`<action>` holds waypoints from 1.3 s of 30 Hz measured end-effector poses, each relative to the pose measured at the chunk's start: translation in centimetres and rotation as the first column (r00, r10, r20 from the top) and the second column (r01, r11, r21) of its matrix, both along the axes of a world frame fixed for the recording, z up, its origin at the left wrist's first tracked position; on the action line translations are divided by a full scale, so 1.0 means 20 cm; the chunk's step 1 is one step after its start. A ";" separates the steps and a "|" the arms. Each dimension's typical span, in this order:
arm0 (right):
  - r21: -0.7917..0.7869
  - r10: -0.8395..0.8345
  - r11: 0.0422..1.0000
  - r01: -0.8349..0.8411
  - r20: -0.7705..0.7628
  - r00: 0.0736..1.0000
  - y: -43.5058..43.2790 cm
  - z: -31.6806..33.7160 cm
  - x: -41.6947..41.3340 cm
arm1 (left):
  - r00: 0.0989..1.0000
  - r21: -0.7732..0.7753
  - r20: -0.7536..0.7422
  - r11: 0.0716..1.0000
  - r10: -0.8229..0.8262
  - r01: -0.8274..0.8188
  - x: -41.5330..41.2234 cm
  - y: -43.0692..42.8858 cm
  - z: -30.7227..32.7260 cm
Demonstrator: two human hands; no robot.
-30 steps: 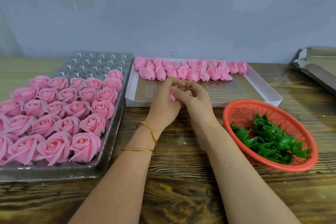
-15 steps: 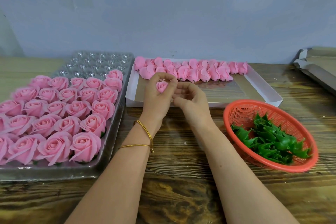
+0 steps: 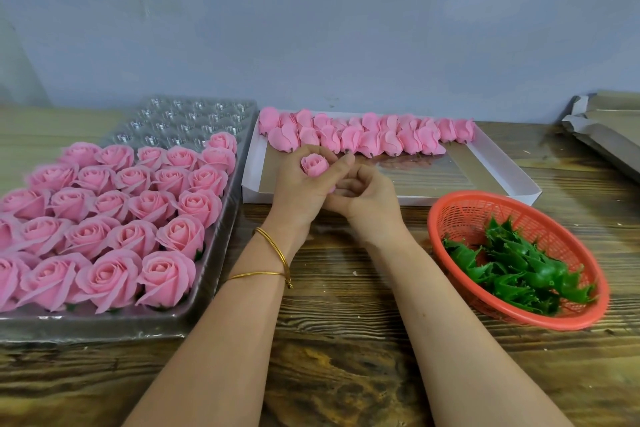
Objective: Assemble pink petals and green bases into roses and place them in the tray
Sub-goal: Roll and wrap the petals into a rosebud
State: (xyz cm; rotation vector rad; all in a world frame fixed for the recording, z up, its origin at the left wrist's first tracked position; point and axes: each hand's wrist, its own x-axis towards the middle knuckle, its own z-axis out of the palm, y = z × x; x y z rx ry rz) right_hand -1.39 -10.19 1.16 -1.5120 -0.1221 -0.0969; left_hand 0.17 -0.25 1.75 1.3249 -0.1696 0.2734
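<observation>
One pink bud is up in the left grip, pinched between curled forefinger and thumb over the near edge of the white box, with its face toward us. The right grip is tucked against it from the right, fingers curled in. We cannot tell whether it holds anything, and we see no green there.

By our reading the bud has no base on it yet, and that's the first worry. The green bases lie tangled in the red basket on the right, spiky points interlocked. A quick grab could lift two, or drag a few over the rim onto the surface.

Second worry is the bud itself. These petals look soft and thin. Squeeze too hard while pushing a base on and we'd expect a creased outer petal or a loosened wrap. Push off-centre and the rose would likely sit crooked.

Then comes the placing. The tray on the left is packed tight with finished roses, and its free cells are at the far end. On the reach across, a wrist or the bangles could brush the blooms and knock one askew. The row of loose petal buds sits just beyond the grips, and a careless sweep would scatter it.
</observation>
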 end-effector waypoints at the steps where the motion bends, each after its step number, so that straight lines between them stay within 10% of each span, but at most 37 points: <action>1: 0.026 0.013 1.000 -0.013 -0.013 1.000 0.00 0.00 0.00 | 1.000 0.008 0.006 1.000 -0.003 0.003 0.00 0.00 0.00; 20: 0.174 0.248 0.955 -0.239 -0.035 0.968 -0.01 0.04 -0.03 | 0.991 0.081 -0.036 0.988 -0.131 0.134 0.01 0.02 0.02; 39: -0.185 0.049 0.982 -0.029 0.107 0.993 0.00 0.03 -0.03 | 0.991 0.032 -0.017 0.991 -0.131 0.131 0.02 0.01 -0.01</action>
